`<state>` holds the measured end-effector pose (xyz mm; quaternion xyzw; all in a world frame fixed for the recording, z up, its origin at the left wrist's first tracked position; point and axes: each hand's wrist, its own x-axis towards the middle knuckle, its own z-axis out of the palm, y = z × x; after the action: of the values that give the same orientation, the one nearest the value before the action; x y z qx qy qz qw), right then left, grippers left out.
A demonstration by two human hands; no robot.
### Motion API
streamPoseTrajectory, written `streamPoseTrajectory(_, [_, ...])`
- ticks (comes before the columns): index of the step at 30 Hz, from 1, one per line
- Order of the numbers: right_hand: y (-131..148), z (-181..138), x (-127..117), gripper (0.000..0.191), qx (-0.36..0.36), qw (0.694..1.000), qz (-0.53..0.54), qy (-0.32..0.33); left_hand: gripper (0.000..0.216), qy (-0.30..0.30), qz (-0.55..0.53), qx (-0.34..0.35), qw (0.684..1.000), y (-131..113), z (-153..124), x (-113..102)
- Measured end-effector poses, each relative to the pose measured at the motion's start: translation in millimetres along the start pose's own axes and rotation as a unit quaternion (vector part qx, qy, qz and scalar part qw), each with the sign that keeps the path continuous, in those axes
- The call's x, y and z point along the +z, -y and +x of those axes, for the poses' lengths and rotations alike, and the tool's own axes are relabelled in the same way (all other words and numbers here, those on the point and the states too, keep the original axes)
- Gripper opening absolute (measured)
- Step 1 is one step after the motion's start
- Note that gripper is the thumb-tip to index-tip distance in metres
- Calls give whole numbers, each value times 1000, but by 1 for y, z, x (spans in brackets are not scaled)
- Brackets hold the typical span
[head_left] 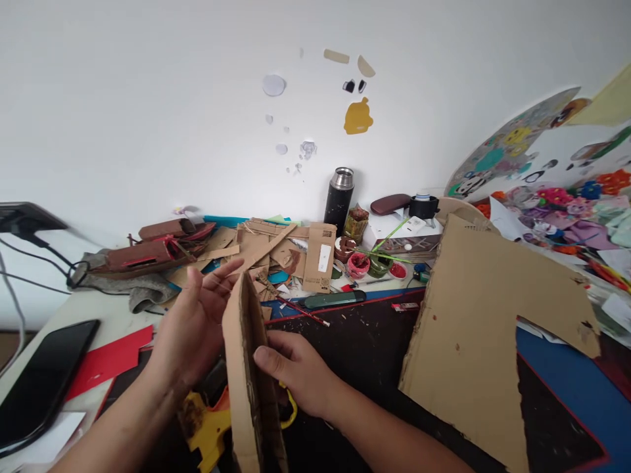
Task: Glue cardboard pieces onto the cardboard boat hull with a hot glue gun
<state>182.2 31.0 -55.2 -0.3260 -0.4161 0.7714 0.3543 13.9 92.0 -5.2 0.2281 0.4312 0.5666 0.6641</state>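
A folded cardboard piece [236, 374] stands on edge in front of me, its two long walls making a narrow trough with raw corrugated edges. My right hand [300, 371] grips its right wall, thumb on the inner side. To the left of the piece, my left hand [197, 322] is open with fingers spread and palm facing the cardboard; whether the fingertips touch it I cannot tell. Behind and below the cardboard lies a yellow tool [211, 430] with brown stains, partly hidden, its kind unclear. A yellow loop [290, 410] shows under my right hand.
A large cut cardboard sheet [463, 328] lies at right. Cardboard scraps [254, 246], a green cutter [332, 299], open paint jars [359, 265] and a black flask [339, 200] line the back. A phone [46, 381] and red paper [111, 364] are at left.
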Motion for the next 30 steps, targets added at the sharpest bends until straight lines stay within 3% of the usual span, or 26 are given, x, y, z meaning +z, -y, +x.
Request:
streamPoseTrajectory(3, [2, 1, -3, 74, -14, 1000, 11, -24, 24, -15, 1, 101, 995, -10, 10, -7])
streamPoseTrajectory(6, [2, 1, -5, 70, -44, 997, -28, -49, 23, -21, 16, 181, 983, -18, 15, -13])
streamPoseTrajectory(11, [0, 3, -10, 63, -54, 991, -81, -87, 35, 13, 72, 189, 979, -21, 15, -15])
streamPoseTrajectory(17, [-3, 7, -17, 49, -77, 974, -163, -135, 49, 1, 83, 187, 979, -22, 16, -16])
streamPoseTrajectory(24, [4, 9, -25, 55, -89, 973, -131, -168, 50, -60, 26, 241, 968, -68, 20, -34])
streamPoseTrajectory(27, [15, 9, -32, 63, -99, 971, -95, -196, 41, -93, 22, 302, 948, -83, 19, -40])
streamPoseTrajectory(30, [22, 8, -40, 68, -81, 963, -93, -241, 23, -93, 31, 325, 941, -80, 16, -39])
